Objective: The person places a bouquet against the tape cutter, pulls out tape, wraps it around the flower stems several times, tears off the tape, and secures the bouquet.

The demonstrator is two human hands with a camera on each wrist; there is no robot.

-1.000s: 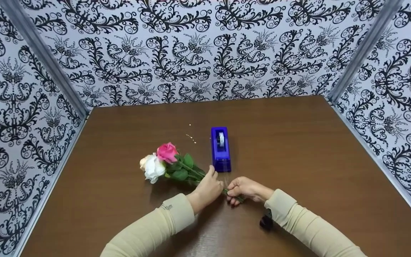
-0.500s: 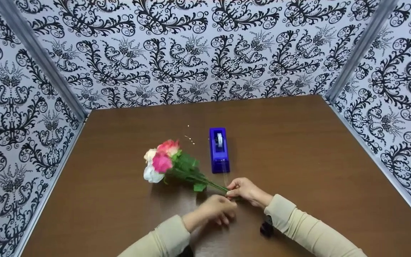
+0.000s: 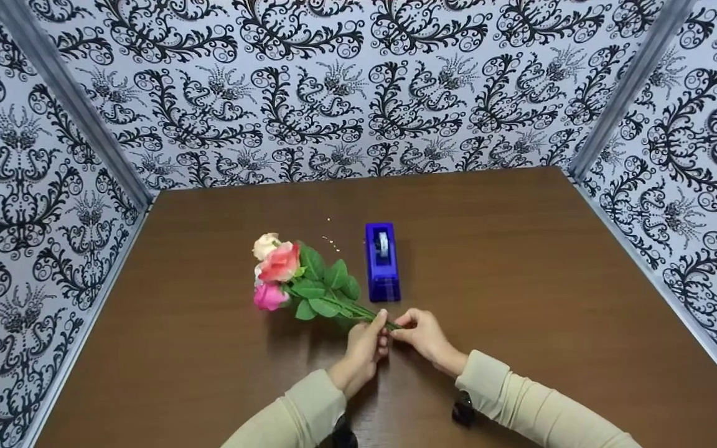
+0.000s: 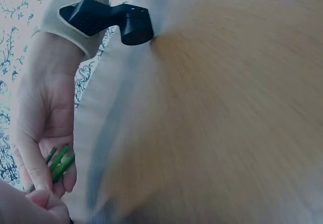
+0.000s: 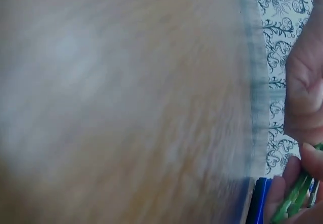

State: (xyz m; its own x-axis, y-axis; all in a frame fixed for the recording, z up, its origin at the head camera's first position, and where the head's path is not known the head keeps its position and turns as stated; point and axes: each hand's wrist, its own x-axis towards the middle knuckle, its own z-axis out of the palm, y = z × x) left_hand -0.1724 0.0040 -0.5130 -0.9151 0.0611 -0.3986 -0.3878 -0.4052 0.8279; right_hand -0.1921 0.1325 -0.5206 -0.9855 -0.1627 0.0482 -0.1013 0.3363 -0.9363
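Note:
A bunch of artificial roses, with a pink bloom [image 3: 270, 296], a coral one [image 3: 279, 262] and a cream one [image 3: 266, 246], points to the left in the head view. My left hand [image 3: 365, 348] grips its green stems, thumb on top. Close beside it, my right hand [image 3: 426, 335] pinches the stem ends between thumb and fingers. Green stem ends [image 4: 61, 164] show against the right hand's fingers in the left wrist view. Behind the hands stands a blue tape dispenser [image 3: 383, 267] with a clear roll. Whether tape lies on the stems is too small to tell.
The brown table [image 3: 508, 249] is bounded by patterned walls [image 3: 346, 93] at the back and sides. Small light specks [image 3: 332, 242] lie left of the dispenser. Dark wrist devices [image 3: 463, 409] sit at the sleeves.
The bunch has turned, so the coral bloom and leaves now face up. My left hand let go of the stems, moved nearer, then gripped them again. The right hand has stayed at the stem ends.

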